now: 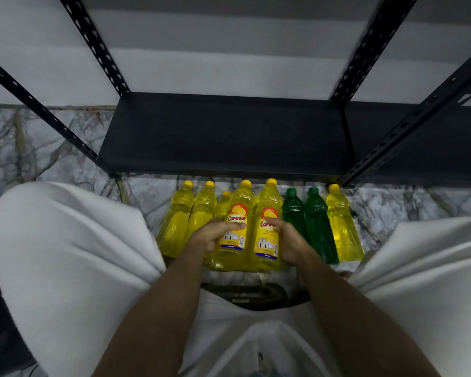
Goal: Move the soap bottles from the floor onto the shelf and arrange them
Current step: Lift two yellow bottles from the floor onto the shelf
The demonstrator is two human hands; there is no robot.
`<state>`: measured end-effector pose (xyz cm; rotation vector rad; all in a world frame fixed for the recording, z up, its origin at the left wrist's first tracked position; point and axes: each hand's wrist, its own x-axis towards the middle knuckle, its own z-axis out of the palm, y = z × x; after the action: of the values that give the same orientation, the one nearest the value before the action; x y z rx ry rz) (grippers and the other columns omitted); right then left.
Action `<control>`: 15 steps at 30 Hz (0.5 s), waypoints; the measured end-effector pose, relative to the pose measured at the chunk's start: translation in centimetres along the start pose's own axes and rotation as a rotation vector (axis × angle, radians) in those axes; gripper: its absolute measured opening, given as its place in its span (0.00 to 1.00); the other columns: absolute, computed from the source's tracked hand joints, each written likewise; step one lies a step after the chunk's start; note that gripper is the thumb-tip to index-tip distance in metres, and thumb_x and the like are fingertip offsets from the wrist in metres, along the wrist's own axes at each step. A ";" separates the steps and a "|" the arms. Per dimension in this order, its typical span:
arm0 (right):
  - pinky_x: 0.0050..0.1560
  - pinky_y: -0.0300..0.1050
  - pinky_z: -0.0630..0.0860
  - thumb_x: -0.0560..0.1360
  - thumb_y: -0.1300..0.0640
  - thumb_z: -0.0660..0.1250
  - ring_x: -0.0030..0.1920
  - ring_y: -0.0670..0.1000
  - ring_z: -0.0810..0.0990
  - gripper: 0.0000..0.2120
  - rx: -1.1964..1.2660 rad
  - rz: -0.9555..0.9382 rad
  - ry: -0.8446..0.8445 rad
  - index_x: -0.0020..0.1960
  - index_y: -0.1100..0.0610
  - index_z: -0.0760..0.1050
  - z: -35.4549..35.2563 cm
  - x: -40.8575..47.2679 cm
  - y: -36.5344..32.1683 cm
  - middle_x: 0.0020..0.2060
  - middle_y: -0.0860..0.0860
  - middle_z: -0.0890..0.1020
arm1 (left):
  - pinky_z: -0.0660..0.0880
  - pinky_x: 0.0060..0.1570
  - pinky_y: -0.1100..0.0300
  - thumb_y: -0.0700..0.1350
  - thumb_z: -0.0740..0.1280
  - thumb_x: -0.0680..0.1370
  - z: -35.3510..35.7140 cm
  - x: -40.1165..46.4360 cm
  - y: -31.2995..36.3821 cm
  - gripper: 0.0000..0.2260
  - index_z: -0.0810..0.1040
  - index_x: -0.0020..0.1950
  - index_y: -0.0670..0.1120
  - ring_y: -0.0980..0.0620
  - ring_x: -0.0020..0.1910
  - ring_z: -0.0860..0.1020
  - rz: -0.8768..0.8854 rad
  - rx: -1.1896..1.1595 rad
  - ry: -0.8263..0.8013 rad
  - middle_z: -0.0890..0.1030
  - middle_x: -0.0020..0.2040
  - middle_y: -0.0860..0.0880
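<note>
Two hands (212,234) (290,240) grip two of six yellow bottles (235,227); two green bottles (292,210).

I see a marbled grey floor (52,148) veined with dark streaks, running back to a pale wall (229,63) banded in grey and white. White trousers (74,248) bunch over the bent knees on both sides of my view.

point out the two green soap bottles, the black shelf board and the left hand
two green plastic soap bottles (307,221): head view, on the shoulder of the right-hand one
black metal shelf board (223,134): head view, on its bare top surface
left hand (210,235): head view, on the back of the hand
</note>
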<state>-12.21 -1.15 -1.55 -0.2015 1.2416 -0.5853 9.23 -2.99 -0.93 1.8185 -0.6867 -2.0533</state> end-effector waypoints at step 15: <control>0.51 0.56 0.84 0.72 0.30 0.68 0.49 0.55 0.87 0.33 -0.191 -0.575 0.395 0.65 0.53 0.74 3.1 -7.9 -7.0 0.51 0.54 0.86 | 0.82 0.54 0.48 0.67 0.73 0.69 5.9 -6.4 7.8 0.28 0.74 0.63 0.54 0.51 0.50 0.84 0.516 0.096 0.194 0.83 0.53 0.52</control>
<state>-13.09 -3.38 9.18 -0.6395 1.6344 -1.0363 3.66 -5.27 9.17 1.6394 -1.0776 -1.5133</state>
